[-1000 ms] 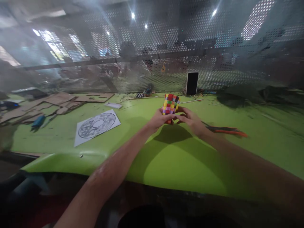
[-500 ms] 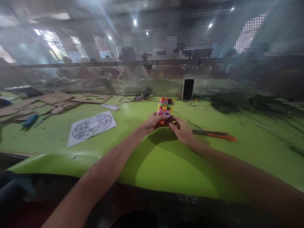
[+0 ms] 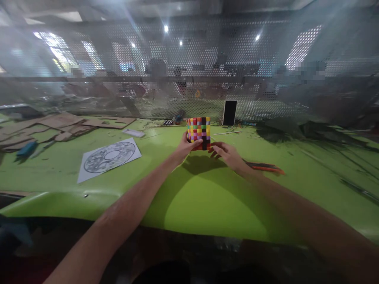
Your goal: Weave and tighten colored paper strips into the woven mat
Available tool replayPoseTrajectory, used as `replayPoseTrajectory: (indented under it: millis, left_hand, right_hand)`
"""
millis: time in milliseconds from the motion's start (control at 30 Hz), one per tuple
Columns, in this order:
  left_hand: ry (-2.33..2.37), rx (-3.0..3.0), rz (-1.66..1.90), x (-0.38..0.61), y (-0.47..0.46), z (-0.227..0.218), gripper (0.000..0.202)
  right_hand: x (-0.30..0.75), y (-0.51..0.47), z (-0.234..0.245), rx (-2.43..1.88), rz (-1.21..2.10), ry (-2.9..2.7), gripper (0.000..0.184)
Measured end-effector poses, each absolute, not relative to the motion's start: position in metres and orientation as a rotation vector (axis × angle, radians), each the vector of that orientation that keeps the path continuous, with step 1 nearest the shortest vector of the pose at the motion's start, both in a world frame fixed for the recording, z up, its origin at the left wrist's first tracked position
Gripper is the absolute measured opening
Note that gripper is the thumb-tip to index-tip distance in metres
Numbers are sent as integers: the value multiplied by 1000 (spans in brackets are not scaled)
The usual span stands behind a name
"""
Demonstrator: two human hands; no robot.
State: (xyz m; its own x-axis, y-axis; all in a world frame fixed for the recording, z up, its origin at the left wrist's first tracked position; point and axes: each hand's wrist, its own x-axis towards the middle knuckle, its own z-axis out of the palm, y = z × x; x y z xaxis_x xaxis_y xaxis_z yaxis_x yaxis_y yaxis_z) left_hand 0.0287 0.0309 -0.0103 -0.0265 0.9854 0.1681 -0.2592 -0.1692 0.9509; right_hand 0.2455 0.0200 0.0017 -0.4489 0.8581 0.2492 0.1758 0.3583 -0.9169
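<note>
A small woven basket (image 3: 199, 129) in a multicoloured checker of red, yellow, green, pink and black strips is held up over the green table. My left hand (image 3: 187, 147) grips its lower left side, the thumb lying across the front. My right hand (image 3: 225, 153) is at its lower right corner, fingers apart and slightly bent; whether the fingertips touch the basket I cannot tell. Behind my right wrist lies a cutter-like tool (image 3: 265, 167) with a black and orange handle.
On the green table (image 3: 189, 205) a printed sheet with a ring pattern (image 3: 108, 158) lies to the left. Cardboard pieces (image 3: 63, 123) and a blue tool (image 3: 26, 149) sit farther left. A dark-screened tablet (image 3: 229, 113) leans against the perforated screen (image 3: 183, 98); dark leaves (image 3: 314, 132) lie right.
The basket has been turned so its woven face shows more squarely. My right hand has loosened from its bottom and moved slightly aside. The view has shifted a little to the right.
</note>
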Motion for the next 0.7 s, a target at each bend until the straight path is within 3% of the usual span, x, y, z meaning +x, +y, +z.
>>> replayPoseTrajectory:
  millis: [100,367,533,700]
  left_hand:
    - [980,1175,1440,31,31,-13,73]
    - [1070,1106,1468,21,31,-12,44]
    - [1331,1276,1582,24,29,-11,42]
    - [1298,1420,1591,26,28,-5,40]
  right_hand:
    - [237,13,-1,-935,1196,-1833,26]
    - [241,25,-9,-1111,1235,-1512,15]
    - [246,30,-14,-1123,1261,-1507,22]
    - [246,29,-9,-1171,1115,-1638,17]
